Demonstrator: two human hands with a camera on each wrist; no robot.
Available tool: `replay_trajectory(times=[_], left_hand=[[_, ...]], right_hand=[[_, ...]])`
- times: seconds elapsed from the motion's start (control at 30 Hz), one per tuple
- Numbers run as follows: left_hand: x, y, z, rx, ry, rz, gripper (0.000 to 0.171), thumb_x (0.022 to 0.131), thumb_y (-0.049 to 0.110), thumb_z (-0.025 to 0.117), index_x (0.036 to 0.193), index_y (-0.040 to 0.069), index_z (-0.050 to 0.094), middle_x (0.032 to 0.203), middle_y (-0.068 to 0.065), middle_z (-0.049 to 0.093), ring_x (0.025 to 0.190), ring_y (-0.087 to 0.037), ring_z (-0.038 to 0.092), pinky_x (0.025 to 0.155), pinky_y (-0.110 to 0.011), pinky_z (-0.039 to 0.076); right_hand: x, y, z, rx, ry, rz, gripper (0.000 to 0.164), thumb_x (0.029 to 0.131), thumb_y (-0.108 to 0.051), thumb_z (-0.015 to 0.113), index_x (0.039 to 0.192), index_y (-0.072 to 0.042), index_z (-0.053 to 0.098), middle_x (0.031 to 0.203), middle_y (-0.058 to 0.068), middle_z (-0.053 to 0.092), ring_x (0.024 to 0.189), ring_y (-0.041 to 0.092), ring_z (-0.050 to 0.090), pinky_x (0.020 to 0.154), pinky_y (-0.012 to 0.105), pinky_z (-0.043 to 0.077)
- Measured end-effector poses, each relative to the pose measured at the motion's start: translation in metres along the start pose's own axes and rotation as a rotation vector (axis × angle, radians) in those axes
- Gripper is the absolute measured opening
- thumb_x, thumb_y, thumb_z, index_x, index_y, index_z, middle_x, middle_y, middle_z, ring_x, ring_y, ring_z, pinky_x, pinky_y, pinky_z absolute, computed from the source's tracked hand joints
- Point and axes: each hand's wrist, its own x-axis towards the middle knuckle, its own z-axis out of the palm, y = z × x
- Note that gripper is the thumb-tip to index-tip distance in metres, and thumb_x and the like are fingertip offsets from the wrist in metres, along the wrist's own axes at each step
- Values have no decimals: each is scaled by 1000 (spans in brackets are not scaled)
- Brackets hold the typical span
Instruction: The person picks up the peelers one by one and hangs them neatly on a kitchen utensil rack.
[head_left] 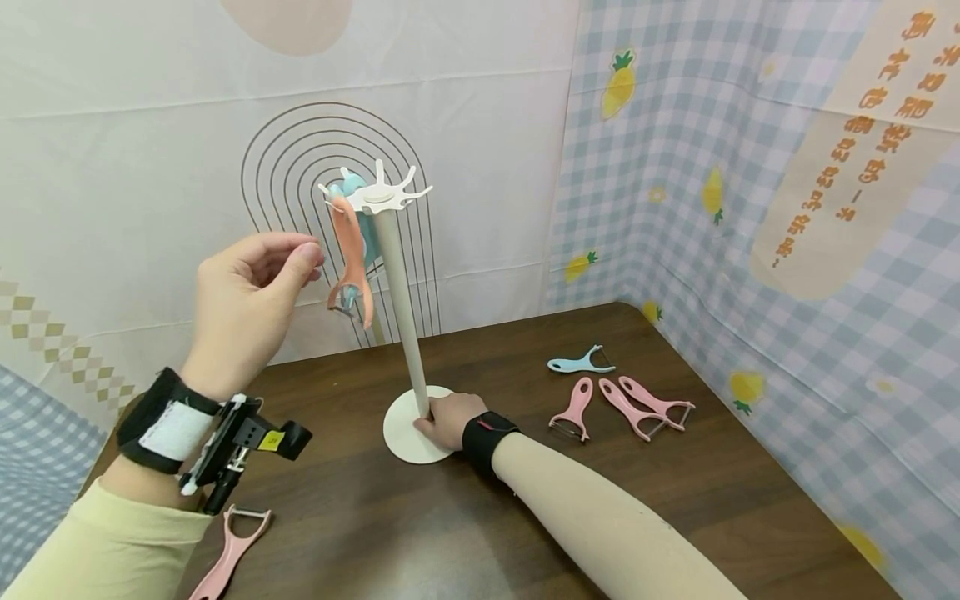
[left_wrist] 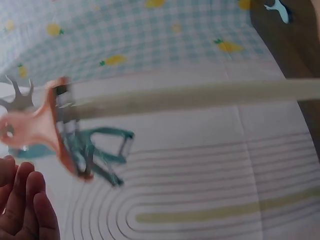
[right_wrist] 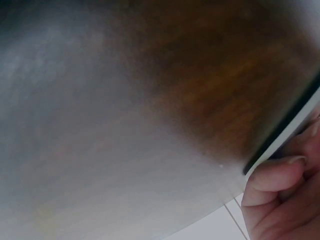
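Left hand [head_left: 251, 292] up by the top of the stand [head_left: 403, 308], fingers loosely bent, thumb close to the forefinger and nothing held between them; the orange peeler [head_left: 351, 237] hangs just beyond those fingertips, to their right in the head view, a narrow gap separating the two; its handle is up at a hook, its blade end down, and blue peelers [head_left: 370, 239] hang close behind it, their blade ends showing past the orange one in the blurred left wrist view; down below, the right hand [head_left: 452, 417] grips the stand at its round base [head_left: 405, 446], thumb lying by the foot of the pole, bent fingers at a pale rim in the right wrist view; over on the right of the table [head_left: 330, 517], well apart from either hand, a blue peeler [head_left: 576, 365] lies behind three pink ones [head_left: 577, 404], two of those side by side; and near the left forearm there's one more pink peeler [head_left: 231, 550], blade end pointing away from the person.
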Motion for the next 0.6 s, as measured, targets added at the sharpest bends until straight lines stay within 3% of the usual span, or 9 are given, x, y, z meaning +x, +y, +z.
replay_trajectory(times=[0.17, 0.3, 0.47, 0.6], left_hand=[[-13, -18, -13, 107, -29, -32, 24, 94, 28, 64, 109, 10, 71, 88, -2, 69, 77, -9, 64, 67, -17, 46], [-28, -38, -24, 199, -93, -43, 21, 95, 28, 64, 109, 14, 71, 85, -3, 69, 73, -8, 61, 62, -17, 42], [-64, -72, -43, 293, -200, -93, 22, 94, 29, 66, 111, 16, 69, 88, -1, 70, 73, -7, 60, 62, -16, 43], [-102, -103, -59, 368, -390, -190, 28, 94, 34, 64, 114, 15, 66, 86, -1, 66, 68, -8, 55, 58, -23, 44]], right_hand=[[0, 1, 1, -4, -2, 10, 36, 95, -52, 52, 104, -20, 66, 79, -7, 64, 73, 15, 61, 64, 34, 46], [1, 3, 2, -3, 0, 23, 36, 95, -52, 51, 105, -20, 66, 78, -7, 63, 73, 14, 60, 64, 34, 46], [-1, 0, -3, 1, -21, 25, 35, 96, -50, 52, 105, -19, 66, 78, -7, 63, 71, 13, 59, 63, 33, 46], [-4, -5, -6, -7, -36, 23, 36, 96, -51, 52, 106, -20, 66, 82, -6, 65, 75, 13, 61, 65, 33, 46]])
